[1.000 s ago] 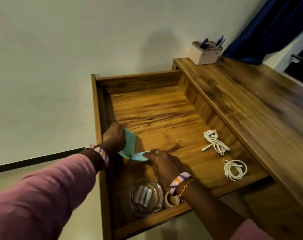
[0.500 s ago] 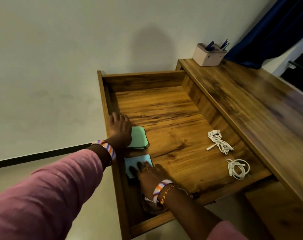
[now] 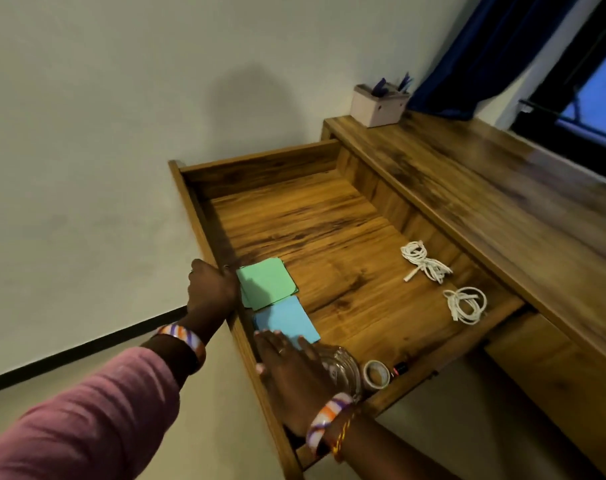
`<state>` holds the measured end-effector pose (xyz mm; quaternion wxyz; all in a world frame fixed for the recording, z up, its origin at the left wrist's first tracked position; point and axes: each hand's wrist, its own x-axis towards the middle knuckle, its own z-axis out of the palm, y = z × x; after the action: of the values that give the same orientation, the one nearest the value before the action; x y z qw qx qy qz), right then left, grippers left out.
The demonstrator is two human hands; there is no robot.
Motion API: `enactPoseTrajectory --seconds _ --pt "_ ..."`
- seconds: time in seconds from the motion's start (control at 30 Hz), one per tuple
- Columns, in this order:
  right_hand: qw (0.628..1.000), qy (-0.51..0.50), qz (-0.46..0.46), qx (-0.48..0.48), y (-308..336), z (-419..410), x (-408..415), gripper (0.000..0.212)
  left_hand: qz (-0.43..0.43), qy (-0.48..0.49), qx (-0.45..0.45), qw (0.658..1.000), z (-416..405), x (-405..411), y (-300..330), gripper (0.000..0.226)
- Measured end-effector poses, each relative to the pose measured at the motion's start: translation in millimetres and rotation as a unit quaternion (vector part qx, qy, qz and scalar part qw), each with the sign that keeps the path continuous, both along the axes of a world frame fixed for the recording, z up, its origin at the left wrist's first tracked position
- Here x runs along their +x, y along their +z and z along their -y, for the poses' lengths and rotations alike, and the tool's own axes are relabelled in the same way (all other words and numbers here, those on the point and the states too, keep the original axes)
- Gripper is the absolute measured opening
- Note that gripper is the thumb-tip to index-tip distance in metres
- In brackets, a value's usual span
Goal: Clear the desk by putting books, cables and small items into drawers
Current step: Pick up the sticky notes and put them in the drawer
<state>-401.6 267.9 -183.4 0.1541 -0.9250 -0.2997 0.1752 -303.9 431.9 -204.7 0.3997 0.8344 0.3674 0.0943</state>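
The wooden drawer [image 3: 260, 168] stands pulled out from the desk [image 3: 485, 188]. Inside it, by the left wall, lie a green pad of notes [image 3: 268, 284] and a blue pad [image 3: 287, 322] just in front of it. My left hand [image 3: 211, 292] rests over the drawer's left wall beside the green pad, fingers curled on the rim. My right hand [image 3: 291, 372] lies flat with straight fingers on the near edge of the blue pad, partly covering a glass jar [image 3: 343, 370]. Two white coiled cables [image 3: 426, 261] [image 3: 466, 304] lie at the drawer's right side.
A roll of tape [image 3: 376, 374] and a small dark item [image 3: 400, 368] sit at the drawer's front edge. A pink pen holder [image 3: 377, 105] stands at the desk's far corner. A blue curtain [image 3: 495, 46] and a window are behind the desk.
Both pads went from being held in my hands to lying flat in the drawer. My left hand has moved off the green pad to the drawer's left wall; the right hand slid back.
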Motion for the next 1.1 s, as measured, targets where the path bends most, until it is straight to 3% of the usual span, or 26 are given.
enactPoseTrajectory --seconds 0.13,0.23,0.3,0.4,0.43,0.5,0.6,0.63,0.7,0.73,0.77,0.87,0.97,1.03,1.1 --pt "0.997 -0.074 -0.034 -0.010 -9 -17 -28 0.061 0.008 -0.045 0.134 0.990 4 0 8 0.058" --pt "0.981 -0.140 0.134 0.015 -13 -28 -35 0.054 0.044 -0.156 0.242 0.957 -2 -1 6 0.063" --pt "0.974 -0.177 0.144 0.009 -9 -34 -39 0.058 0.085 -0.207 0.283 0.933 -4 0 3 0.055" --pt "0.973 -0.181 0.130 -0.056 -5 -40 -53 0.063 0.114 -0.301 0.302 0.898 -2 -2 5 0.037" --pt "0.961 -0.197 0.181 -0.064 -6 -40 -57 0.061 0.126 -0.347 0.302 0.879 -2 -3 5 0.034" --pt "0.955 -0.236 0.160 -0.080 -3 -45 -63 0.056 0.147 -0.442 0.286 0.837 -3 -3 6 0.031" --pt "0.926 -0.312 0.179 -0.118 -8 -54 -73 0.076 0.126 -0.526 0.237 0.807 -9 0 8 0.025" --pt "0.918 -0.336 0.162 -0.132 -6 -54 -72 0.074 0.131 -0.539 0.234 0.798 -11 1 8 0.022" --pt "0.911 -0.363 0.126 -0.150 0 -57 -70 0.045 0.152 -0.569 0.237 0.773 -16 4 6 0.025" --pt "0.907 -0.364 0.130 -0.168 4 -61 -69 0.026 0.149 -0.593 0.244 0.753 -20 4 6 0.033" --pt "0.901 -0.361 0.135 -0.196 7 -65 -71 0.024 0.134 -0.626 0.249 0.727 -22 5 4 0.043" --pt "0.878 -0.392 0.160 -0.222 10 -80 -75 0.070 0.103 -0.738 0.227 0.627 -31 7 6 0.062" --pt "0.840 -0.467 0.129 -0.245 9 -102 -81 0.076 0.139 -0.790 0.295 0.518 -43 9 9 0.078" --pt "0.811 -0.519 0.111 -0.246 7 -124 -77 0.075 0.142 -0.799 0.342 0.473 -48 9 9 0.068" --pt "0.790 -0.544 0.115 -0.258 1 -138 -76 0.078 0.134 -0.802 0.370 0.450 -49 9 7 0.056"
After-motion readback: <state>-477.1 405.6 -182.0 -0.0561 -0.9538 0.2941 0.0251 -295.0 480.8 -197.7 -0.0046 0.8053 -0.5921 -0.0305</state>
